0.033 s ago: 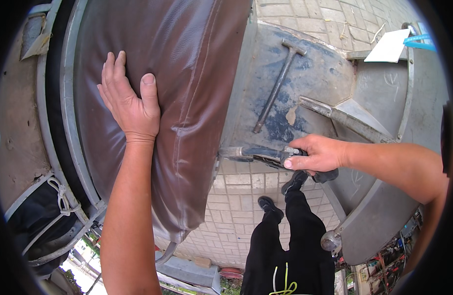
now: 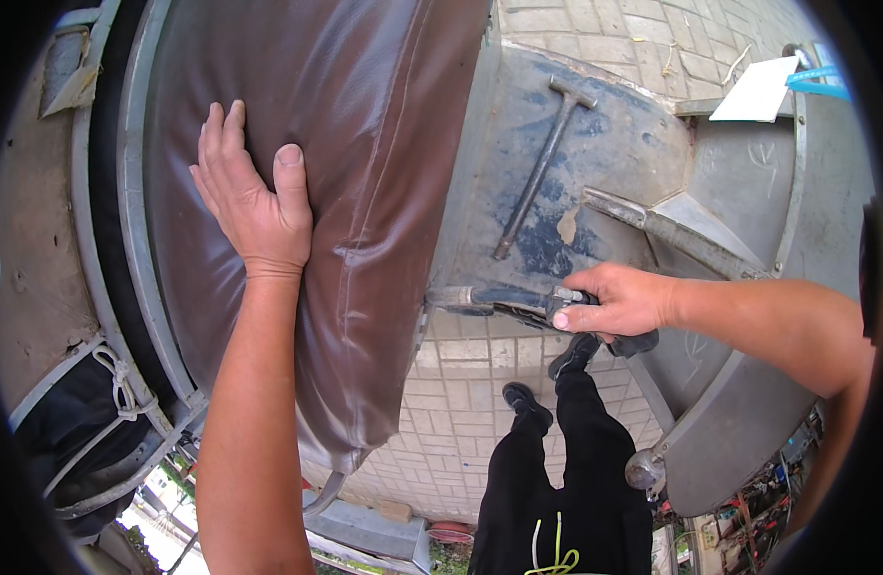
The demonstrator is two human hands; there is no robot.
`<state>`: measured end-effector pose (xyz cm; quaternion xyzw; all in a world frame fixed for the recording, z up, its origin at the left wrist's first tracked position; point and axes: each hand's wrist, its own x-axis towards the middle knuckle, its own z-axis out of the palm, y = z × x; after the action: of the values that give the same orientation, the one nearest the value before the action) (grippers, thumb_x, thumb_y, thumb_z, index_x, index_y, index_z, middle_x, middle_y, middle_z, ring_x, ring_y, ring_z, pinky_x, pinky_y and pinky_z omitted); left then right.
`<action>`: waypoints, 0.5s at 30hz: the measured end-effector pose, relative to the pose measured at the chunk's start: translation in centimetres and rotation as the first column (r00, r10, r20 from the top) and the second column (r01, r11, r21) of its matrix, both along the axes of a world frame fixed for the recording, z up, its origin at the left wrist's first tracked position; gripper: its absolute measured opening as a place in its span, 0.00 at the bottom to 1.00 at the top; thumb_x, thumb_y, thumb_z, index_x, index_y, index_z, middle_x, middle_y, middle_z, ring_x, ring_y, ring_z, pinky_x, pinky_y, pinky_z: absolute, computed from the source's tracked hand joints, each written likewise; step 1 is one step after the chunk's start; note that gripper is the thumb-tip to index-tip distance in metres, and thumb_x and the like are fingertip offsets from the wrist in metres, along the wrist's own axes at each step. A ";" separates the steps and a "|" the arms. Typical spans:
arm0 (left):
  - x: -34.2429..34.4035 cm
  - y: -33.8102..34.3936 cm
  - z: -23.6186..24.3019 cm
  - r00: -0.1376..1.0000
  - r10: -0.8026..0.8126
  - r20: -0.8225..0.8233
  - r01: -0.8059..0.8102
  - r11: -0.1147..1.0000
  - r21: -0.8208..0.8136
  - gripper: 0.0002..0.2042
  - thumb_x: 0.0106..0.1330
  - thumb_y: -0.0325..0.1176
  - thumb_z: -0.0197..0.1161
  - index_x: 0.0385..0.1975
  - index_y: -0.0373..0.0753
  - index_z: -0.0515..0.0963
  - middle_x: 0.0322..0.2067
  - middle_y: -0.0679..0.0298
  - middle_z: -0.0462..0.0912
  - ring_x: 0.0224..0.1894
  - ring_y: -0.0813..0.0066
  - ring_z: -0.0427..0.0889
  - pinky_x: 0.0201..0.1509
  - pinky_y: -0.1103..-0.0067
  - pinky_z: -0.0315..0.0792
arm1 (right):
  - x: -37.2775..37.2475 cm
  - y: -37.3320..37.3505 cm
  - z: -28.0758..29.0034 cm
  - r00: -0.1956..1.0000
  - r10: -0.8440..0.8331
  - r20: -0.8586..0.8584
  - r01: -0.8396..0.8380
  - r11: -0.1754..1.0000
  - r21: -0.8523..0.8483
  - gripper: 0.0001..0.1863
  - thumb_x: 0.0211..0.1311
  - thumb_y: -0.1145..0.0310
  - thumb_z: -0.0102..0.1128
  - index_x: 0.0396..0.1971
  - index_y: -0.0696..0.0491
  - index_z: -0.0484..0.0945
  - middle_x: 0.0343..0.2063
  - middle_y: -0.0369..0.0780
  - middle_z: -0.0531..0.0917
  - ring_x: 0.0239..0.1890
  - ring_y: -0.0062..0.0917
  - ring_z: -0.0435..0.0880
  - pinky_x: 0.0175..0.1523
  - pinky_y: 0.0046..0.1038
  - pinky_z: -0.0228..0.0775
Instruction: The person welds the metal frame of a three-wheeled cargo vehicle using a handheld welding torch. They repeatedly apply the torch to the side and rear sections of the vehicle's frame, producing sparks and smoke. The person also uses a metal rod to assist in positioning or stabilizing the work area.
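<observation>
My left hand (image 2: 253,196) lies flat with its fingers stretched out on a brown leather-like seat (image 2: 365,287). Nothing is in it. On the right, my right hand (image 2: 619,305) is closed around the black grip of a handlebar (image 2: 511,297), thumb over the clamp near its inner end. The handlebar's metal tube runs left towards the seat's edge. A long-handled hammer (image 2: 540,172) lies beyond it on a worn grey-blue metal floor panel (image 2: 624,153), touched by neither hand.
Grey metal side panels (image 2: 739,422) and a round metal knob (image 2: 645,470) stand at the right. A white card (image 2: 756,89) hangs at the upper right. A metal frame (image 2: 135,192) runs along the left, with a knotted rope (image 2: 120,388). Brick paving (image 2: 451,383) lies below.
</observation>
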<state>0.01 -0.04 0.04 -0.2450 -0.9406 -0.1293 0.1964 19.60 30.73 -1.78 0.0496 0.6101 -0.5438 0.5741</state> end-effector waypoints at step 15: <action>0.0 -0.1 0.0 1.000 -0.002 -0.015 0.002 1.000 -0.007 0.33 0.68 0.58 0.51 0.66 0.41 0.64 0.68 0.54 0.63 0.72 0.54 0.57 0.74 0.52 0.41 | 0.0 -0.2 0.5 1.000 -0.022 0.021 0.022 1.000 -0.021 0.29 0.67 0.43 0.55 0.45 0.58 0.77 0.17 0.36 0.74 0.18 0.20 0.74 0.28 0.27 0.70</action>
<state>0.00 -0.15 0.07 -0.2475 -0.9392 -0.1246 0.2026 19.56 30.56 -1.31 0.0557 0.5977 -0.5562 0.5747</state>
